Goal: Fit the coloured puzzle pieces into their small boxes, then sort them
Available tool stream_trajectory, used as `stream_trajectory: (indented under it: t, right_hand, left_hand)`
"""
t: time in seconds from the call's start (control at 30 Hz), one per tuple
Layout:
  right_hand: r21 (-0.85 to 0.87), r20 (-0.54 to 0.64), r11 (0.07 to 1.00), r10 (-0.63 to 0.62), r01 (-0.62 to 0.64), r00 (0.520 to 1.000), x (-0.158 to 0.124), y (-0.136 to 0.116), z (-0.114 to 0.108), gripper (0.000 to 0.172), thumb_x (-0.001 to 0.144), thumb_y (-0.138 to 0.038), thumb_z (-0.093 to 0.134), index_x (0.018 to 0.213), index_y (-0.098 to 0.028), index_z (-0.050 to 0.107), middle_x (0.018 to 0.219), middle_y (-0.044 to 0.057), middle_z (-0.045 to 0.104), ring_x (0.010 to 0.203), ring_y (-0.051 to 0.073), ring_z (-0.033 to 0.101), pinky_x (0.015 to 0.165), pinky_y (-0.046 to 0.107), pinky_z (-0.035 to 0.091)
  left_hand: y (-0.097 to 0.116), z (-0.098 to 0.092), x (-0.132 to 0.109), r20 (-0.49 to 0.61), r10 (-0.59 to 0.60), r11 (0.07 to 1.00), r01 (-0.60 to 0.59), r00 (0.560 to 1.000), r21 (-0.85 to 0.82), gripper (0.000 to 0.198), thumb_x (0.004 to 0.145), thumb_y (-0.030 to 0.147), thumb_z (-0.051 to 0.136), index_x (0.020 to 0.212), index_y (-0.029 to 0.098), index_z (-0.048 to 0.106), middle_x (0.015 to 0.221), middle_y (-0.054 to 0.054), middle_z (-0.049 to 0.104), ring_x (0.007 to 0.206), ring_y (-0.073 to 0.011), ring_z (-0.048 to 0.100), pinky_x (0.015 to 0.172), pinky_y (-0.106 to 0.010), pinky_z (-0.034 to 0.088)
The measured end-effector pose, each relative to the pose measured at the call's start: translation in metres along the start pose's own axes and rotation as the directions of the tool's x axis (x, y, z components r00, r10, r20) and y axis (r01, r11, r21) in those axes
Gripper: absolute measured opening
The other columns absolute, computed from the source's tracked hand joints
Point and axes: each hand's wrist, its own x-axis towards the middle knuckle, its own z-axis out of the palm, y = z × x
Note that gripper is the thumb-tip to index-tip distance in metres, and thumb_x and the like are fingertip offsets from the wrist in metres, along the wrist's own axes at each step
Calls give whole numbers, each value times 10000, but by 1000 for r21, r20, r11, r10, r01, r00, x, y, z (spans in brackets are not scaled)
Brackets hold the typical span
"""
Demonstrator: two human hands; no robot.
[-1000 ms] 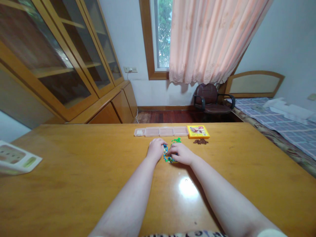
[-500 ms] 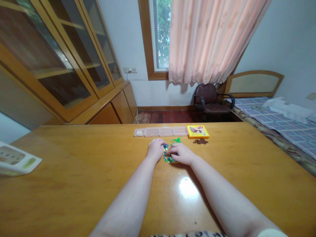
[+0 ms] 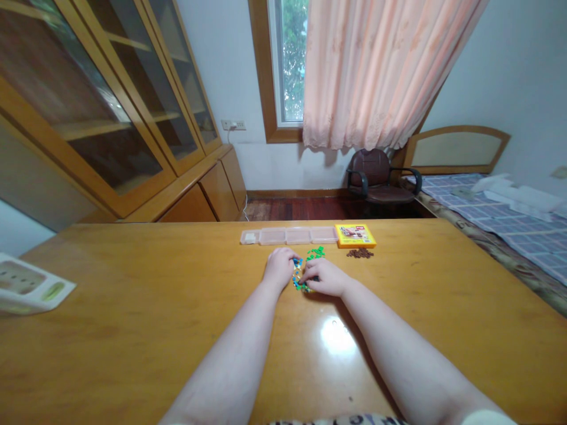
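Observation:
Mixed small blue, green, yellow and white plastic pieces (image 3: pixel 297 273) lie in a loose pile on the table between my hands. My left hand (image 3: pixel 279 267) rests at the pile's left edge, its index finger stretched over the blue pieces and nothing visible in it. From the right, my right hand (image 3: pixel 326 277) reaches in with bent fingers apart, the fingertips touching the pieces at the near side. Part of the pile is hidden under this hand. Just beyond it sits a group of green pieces (image 3: pixel 316 252).
Brown pieces (image 3: pixel 360 253) form a separate heap to the right, below a yellow box (image 3: pixel 355 235). A clear compartment tray (image 3: pixel 286 236) runs along the far table edge, something white in its left end. At far left stands a white plastic holder (image 3: pixel 35 286).
My right hand's fingertips have shifted slightly toward me over the mixed pieces, uncovering more of the green group. My left hand stays almost where it was.

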Motion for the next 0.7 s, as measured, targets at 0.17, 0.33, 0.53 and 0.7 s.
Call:
stream_trajectory:
  t: [0.17,0.33,0.53,0.7]
  right_hand:
    - [19,-28,1000,16,-15,999,0,-1,-3,239,741,-111,533,843,-188,735,757,28,610,718,143,551,731,266,429]
    - [38,-21,999,-15,16,1000,1,-4,-4,305,734,-108,538,955,-208,723,801,32,619,732,146,555,735,268,431]
    - [-1,4,1000,-17,17,1000,0,-2,-1,253,753,-163,571,939,-215,733,771,32,619,709,143,552,701,256,425]
    - [-68,-7,997,-24,23,1000,-1,4,-4,241,777,-170,544,915,-211,737,690,26,610,654,137,535,665,250,407]
  left_hand:
    - [-1,0,0,-11,16,1000,-16,1000,-15,342,730,87,406,809,213,714,884,-12,689,902,-170,562,882,-309,429]
    - [-1,1,0,-3,5,1000,-5,1000,-4,337,724,88,416,818,214,714,892,-17,686,904,-174,558,878,-315,431]
    - [-1,2,1,-3,-3,1000,3,1000,-4,331,727,89,423,824,212,714,897,-19,685,913,-178,554,877,-315,426]
    - [-2,1,0,6,-4,1000,4,1000,-7,345,731,87,408,822,214,716,900,-15,687,916,-174,558,881,-316,429]
